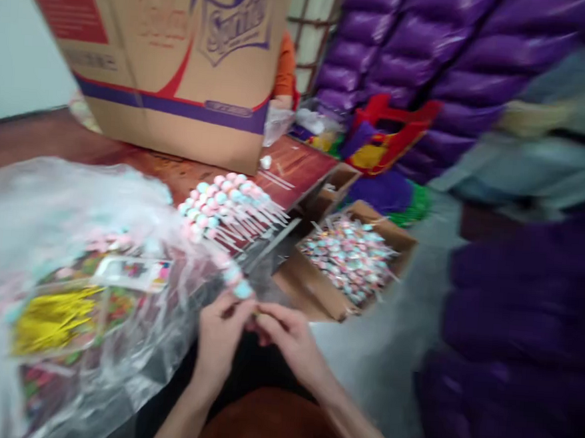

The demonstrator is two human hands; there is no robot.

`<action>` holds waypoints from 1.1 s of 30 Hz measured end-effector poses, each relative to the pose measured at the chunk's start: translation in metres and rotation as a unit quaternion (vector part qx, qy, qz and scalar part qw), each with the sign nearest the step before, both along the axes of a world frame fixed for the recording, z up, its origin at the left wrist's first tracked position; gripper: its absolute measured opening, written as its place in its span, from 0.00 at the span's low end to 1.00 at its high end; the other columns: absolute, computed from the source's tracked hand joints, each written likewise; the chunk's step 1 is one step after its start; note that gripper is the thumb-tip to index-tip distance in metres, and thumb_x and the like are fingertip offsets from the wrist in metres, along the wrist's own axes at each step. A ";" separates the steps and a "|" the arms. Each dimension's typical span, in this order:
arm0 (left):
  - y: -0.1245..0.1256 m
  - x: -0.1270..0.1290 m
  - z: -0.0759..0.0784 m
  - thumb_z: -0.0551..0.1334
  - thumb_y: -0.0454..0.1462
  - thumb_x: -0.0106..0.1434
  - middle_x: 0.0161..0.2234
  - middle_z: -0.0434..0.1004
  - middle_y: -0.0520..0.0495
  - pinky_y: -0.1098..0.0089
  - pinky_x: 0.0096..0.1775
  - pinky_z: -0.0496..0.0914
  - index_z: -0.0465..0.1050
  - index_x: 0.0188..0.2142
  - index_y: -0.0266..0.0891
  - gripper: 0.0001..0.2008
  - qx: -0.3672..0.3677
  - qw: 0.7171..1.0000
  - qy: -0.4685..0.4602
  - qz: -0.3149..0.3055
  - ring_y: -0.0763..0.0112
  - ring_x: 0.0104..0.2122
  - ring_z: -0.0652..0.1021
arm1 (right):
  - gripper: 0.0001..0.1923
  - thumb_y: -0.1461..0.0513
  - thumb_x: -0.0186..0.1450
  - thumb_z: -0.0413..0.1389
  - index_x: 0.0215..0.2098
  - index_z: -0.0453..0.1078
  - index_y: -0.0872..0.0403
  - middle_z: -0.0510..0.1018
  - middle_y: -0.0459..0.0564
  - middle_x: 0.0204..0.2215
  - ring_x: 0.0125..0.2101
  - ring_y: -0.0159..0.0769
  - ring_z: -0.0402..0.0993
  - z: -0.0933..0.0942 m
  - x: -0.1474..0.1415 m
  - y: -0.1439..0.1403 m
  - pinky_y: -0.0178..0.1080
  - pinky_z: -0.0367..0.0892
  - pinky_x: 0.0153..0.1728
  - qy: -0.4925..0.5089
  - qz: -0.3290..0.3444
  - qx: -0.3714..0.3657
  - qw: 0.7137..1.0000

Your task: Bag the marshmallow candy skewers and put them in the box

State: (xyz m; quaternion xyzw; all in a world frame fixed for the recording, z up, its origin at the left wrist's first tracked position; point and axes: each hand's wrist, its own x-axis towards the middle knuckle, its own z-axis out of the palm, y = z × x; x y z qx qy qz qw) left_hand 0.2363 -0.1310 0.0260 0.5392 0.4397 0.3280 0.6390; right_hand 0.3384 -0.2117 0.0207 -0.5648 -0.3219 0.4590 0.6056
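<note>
My left hand (221, 334) is closed around the lower end of a marshmallow skewer (233, 275), whose pink, white and blue pieces point up and away from me. My right hand (291, 339) meets it, thumb and fingers pinched on a small yellowish strip that looks like a twist tie (257, 312). The fingertips nearly touch, and motion blurs the fine detail. Just beyond, a stack of marshmallow skewers (223, 201) lies at the table edge, white sticks towards the right. To the left, yellow twist ties (55, 319) fill a clear tray.
Clear plastic bags (73, 197) cover the table's left side, with a white phone-like object (131, 272) among them. A large cardboard carton (173, 57) stands behind. An open box (312, 290) of wrapped marshmallow sticks sits lower right. Purple bundles (507, 294) line the right; an orange sleeve (285, 68) shows behind the carton.
</note>
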 end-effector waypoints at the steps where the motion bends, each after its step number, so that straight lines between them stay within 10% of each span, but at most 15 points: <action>1: 0.000 0.005 0.000 0.69 0.38 0.57 0.28 0.80 0.48 0.68 0.39 0.70 0.81 0.26 0.39 0.06 0.056 0.998 0.014 -0.030 0.67 0.31 0.77 | 0.15 0.52 0.65 0.61 0.31 0.79 0.56 0.76 0.46 0.22 0.21 0.28 0.66 -0.009 0.003 -0.005 0.32 0.64 0.24 0.025 -0.015 -0.017 0.999; 4: 0.017 0.008 -0.004 0.68 0.36 0.59 0.31 0.81 0.47 0.66 0.42 0.70 0.81 0.27 0.42 0.05 0.174 0.980 0.045 -0.082 0.64 0.35 0.78 | 0.14 0.51 0.58 0.68 0.32 0.78 0.54 0.72 0.43 0.20 0.20 0.25 0.63 -0.040 0.021 -0.012 0.30 0.62 0.22 0.173 -0.129 -0.029 0.976; 9: 0.083 -0.043 -0.011 0.63 0.38 0.64 0.39 0.78 0.42 0.59 0.49 0.69 0.79 0.39 0.42 0.06 0.334 0.903 0.214 0.165 0.58 0.43 0.77 | 0.24 0.50 0.42 0.75 0.33 0.78 0.50 0.75 0.42 0.25 0.18 0.24 0.58 -0.085 0.079 -0.004 0.31 0.62 0.19 0.328 -0.277 -0.037 0.902; 15: 0.130 -0.089 -0.036 0.61 0.33 0.62 0.34 0.73 0.45 0.60 0.44 0.67 0.72 0.33 0.41 0.03 0.363 0.809 0.413 0.210 0.58 0.38 0.74 | 0.24 0.51 0.43 0.74 0.34 0.80 0.55 0.74 0.45 0.24 0.21 0.26 0.63 -0.077 0.062 0.022 0.31 0.62 0.20 0.254 -0.220 -0.082 0.938; 23: 0.111 -0.085 -0.030 0.64 0.39 0.64 0.30 0.76 0.50 0.69 0.35 0.67 0.76 0.32 0.41 0.06 0.319 0.888 0.218 0.247 0.69 0.30 0.75 | 0.17 0.50 0.62 0.62 0.38 0.77 0.55 0.76 0.46 0.25 0.22 0.29 0.66 -0.016 -0.041 0.078 0.32 0.60 0.21 0.038 0.026 -0.014 0.999; 29: 0.071 -0.079 -0.015 0.64 0.41 0.64 0.36 0.77 0.46 0.67 0.40 0.71 0.79 0.37 0.41 0.07 0.308 0.915 0.103 0.239 0.66 0.38 0.78 | 0.13 0.53 0.56 0.65 0.29 0.75 0.55 0.72 0.43 0.21 0.20 0.28 0.60 -0.001 -0.073 0.130 0.33 0.56 0.20 0.079 0.031 0.028 0.996; 33: 0.044 -0.080 -0.013 0.65 0.47 0.63 0.29 0.74 0.50 0.72 0.32 0.68 0.78 0.35 0.40 0.13 0.163 0.932 0.004 0.323 0.73 0.28 0.74 | 0.14 0.55 0.55 0.66 0.22 0.70 0.55 0.67 0.40 0.17 0.19 0.26 0.58 -0.005 -0.079 0.133 0.32 0.54 0.21 0.089 -0.005 0.035 0.995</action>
